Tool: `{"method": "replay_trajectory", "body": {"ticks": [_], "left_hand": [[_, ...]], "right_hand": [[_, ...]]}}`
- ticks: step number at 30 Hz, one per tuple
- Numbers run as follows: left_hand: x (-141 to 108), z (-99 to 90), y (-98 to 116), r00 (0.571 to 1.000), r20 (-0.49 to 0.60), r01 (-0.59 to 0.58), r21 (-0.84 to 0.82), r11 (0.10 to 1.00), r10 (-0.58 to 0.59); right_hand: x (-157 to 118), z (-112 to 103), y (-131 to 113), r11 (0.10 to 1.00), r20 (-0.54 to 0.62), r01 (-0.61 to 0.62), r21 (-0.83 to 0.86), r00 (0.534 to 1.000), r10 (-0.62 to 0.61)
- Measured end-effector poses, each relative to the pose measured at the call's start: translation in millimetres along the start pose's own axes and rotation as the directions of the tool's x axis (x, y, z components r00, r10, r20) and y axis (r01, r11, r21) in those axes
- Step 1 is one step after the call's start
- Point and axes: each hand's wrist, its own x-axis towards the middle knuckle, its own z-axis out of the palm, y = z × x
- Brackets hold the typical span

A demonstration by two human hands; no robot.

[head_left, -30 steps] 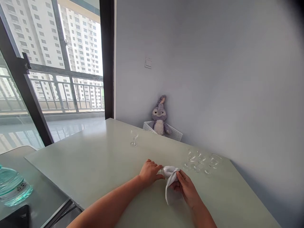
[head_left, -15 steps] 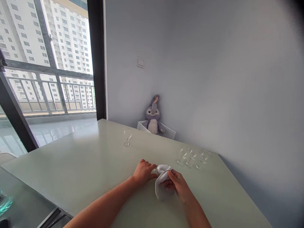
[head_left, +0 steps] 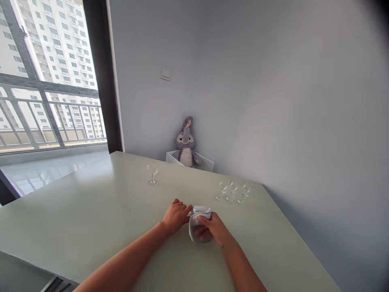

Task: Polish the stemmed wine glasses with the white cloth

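Wiping looked unfinished: the left hand [head_left: 176, 215] gripped a glass [head_left: 191, 212], the right hand [head_left: 214, 228] clutched a cloth [head_left: 195, 222] against it, and other glasses [head_left: 224, 186] stood apart.

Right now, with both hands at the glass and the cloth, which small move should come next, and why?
Probably a small turn of the glass with the left hand, while the right hand presses the white cloth lightly: the left fingers are at the glass's uncovered end, and the cloth, pinched in the right hand, seems to cover the rest.
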Motion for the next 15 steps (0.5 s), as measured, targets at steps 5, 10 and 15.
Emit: {"method": "replay_trajectory", "body": {"ticks": [5,10,15], "left_hand": [[10.8,-10.4,4.3,0.999,0.007,-0.046,0.083,0.995,0.046],[19.2,-26.2,11.7,0.995,0.046,-0.092,-0.012,0.996,0.092],[18.5,-53.4,29.8,0.988,0.128,-0.037,-0.343,0.939,0.085]], "right_hand": [[2.8,-2.2,-7.0,0.990,-0.086,-0.037,0.135,0.995,0.049],[-18.9,-2.6,-23.8,0.997,-0.064,-0.034,0.064,0.997,0.039],[-66.5,3.9,-49.4,0.979,-0.030,0.023,-0.202,0.999,-0.029]]}}
